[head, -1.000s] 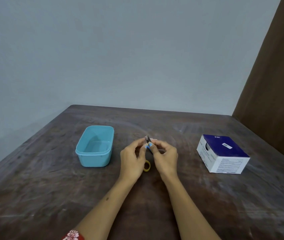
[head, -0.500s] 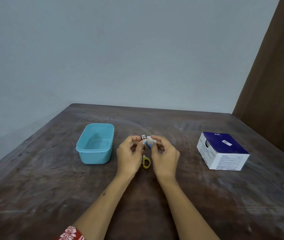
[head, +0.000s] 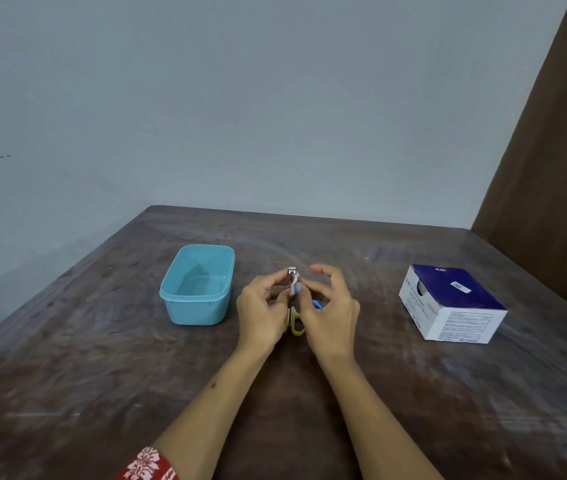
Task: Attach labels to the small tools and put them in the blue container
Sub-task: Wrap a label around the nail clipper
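On the 1 dark brown wooden bench [head: 102,358] stand 1 light blue rectangular plastic container [head: 197,285] and 1 navy-and-white cardboard box [head: 451,303]. There are 1 small metal nail clipper [head: 293,274], 1 yellow-handled scissors [head: 296,325] and 2 hands.

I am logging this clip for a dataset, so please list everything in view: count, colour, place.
container: one, light blue, open, nothing visible inside, on the table left of the hands
nail clipper: one, silver, held upright between both hands, a pale strip on it
scissors: one, yellow handle, on the table under the hands, mostly hidden
small blue thing: one, by the right hand, too hidden to name
box: one, dark blue top and white sides, table right
table: one, dark brown, worn
wall: pale grey, behind
left hand: pinches the clipper
right hand: fingertips at the clipper
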### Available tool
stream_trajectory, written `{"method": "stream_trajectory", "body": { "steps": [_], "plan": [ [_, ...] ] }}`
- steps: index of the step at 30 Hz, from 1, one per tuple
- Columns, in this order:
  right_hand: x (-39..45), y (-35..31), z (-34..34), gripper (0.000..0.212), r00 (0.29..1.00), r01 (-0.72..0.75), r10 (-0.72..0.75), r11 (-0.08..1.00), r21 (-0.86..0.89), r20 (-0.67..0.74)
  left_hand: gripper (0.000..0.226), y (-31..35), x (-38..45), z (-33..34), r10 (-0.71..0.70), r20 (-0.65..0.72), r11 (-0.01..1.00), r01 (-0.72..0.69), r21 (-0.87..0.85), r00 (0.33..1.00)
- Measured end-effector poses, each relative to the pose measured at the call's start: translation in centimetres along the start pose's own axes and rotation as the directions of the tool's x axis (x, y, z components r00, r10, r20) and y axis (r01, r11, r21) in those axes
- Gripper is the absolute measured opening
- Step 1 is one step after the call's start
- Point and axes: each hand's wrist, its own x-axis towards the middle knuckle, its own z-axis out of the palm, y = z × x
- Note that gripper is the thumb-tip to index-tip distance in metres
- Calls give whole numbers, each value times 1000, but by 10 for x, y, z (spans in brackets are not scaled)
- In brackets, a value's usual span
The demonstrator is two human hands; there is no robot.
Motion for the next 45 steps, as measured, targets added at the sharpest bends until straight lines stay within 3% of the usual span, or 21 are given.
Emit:
{"method": "stream_trajectory", "body": {
  "steps": [7,10,13,17,24,29,33,38,42,45],
  "plan": [
    [3,2,-1,37,997,-48,52,994,93,-49,47,-2,-1,2,-11,138,999,15,-30,990],
    [4,4,1,32,997,-66,70,995,80,-39,46,-2,-1,1,-18,113,998,24,-56,993],
    [5,8,4,15,996,-93,93,995,46,3,45,-1,0,0,-21,69,997,26,-79,997],
    [6,13,4,8,994,-103,104,994,35,-15,44,2,-1,-1,-35,116,992,48,-116,993],
    [4,8,6,7,991,-134,134,991,21,30,49,1,-1,-2,-28,64,994,35,-106,998],
    [4,7,4,8,991,-128,131,988,83,-33,49,1,-3,0,-25,146,995,38,-87,989],
    [3,6,4,6,986,-163,161,984,65,42,53,1,-1,-3,-31,87,996,38,-82,996],
    [4,6,4,16,988,-146,151,984,100,-35,50,3,-5,-1,-28,160,997,40,-71,987],
    [4,7,3,4,980,-192,188,979,62,66,58,2,-3,-3,-23,91,997,29,-69,996],
    [4,5,3,5,984,-178,177,981,71,29,58,3,-5,-2,-5,98,998,11,-58,995]
  ]
}}
